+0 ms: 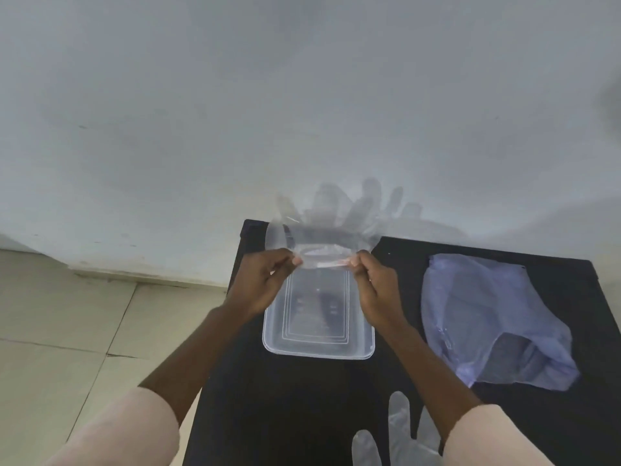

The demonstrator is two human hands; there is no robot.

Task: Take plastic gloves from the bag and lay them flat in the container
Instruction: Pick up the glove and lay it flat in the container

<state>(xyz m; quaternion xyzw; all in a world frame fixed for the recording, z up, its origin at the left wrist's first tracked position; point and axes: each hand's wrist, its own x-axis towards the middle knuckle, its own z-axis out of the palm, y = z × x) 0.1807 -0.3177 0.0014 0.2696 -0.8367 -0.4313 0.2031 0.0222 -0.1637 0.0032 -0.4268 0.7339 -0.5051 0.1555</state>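
Head view is showing two gloves, one container [318, 344] and one bag [494, 317]. Left hand [260, 284] and right hand [376, 290] are pinching the cuff of one glove [329, 230], stretching it between their fingertips above the container. Black table [302, 398], tiled floor, grey wall. Second glove [400, 432] is lying partly cut off below the right wrist.

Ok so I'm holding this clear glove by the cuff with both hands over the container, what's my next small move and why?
Probably lower the glove toward you into the container. Your left hand and right hand pinch the cuff above the container's far end, while the glove's fingers reach past it toward the wall, so drawing back and down should lay it flat inside.
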